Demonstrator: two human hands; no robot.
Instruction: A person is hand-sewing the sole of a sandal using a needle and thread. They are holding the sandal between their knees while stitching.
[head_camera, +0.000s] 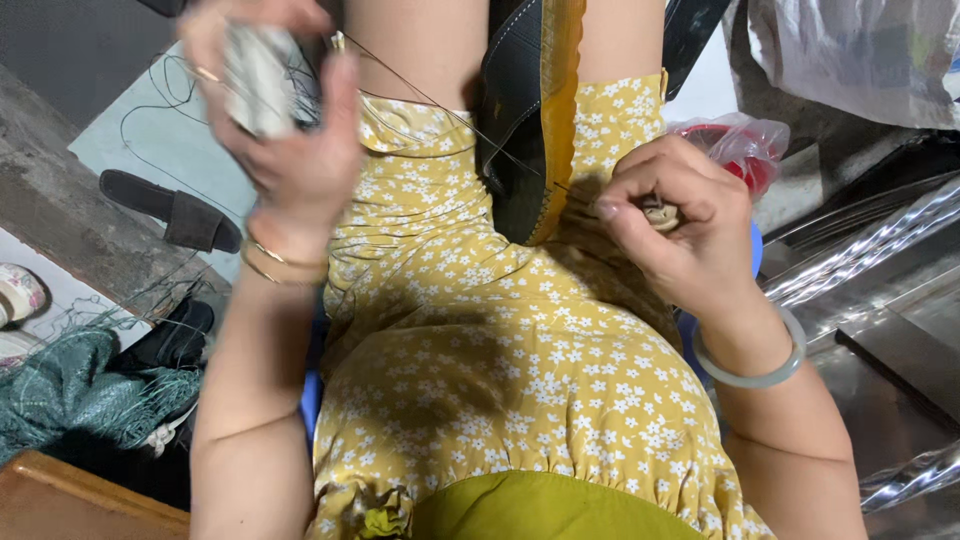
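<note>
— Looking down at the lap, how is the left hand (275, 110) held?

— Raised, up near the knee, wrist bent, palm turned toward the camera. Its fingers are wrapped round a pale, blurred bundle (258, 80); I can't tell what the bundle is made of. Two thin bangles (280, 262) sit on that wrist.

— And the right hand (672, 225)?

— Lower, resting against the thigh, fingers curled in a pinch with the thumb pressed over the forefinger. It grips something small and light-coloured, mostly hidden in the fist. A pale bracelet (752, 368) circles the wrist.

— Is anything joining the two?

— A fine dark thread (440, 105) runs taut from the left hand down toward the right, crossing the shoe (525, 120).

— Where does that shoe sit?

— Wedged between the knees, upright, black upper with a tan sole edge, standing on the yellow flowered dress (500, 370), just left of the right hand's fingertips.

— Around them?

— A black slipper (170, 208) on the floor, green netting (75, 395) lower left.
</note>
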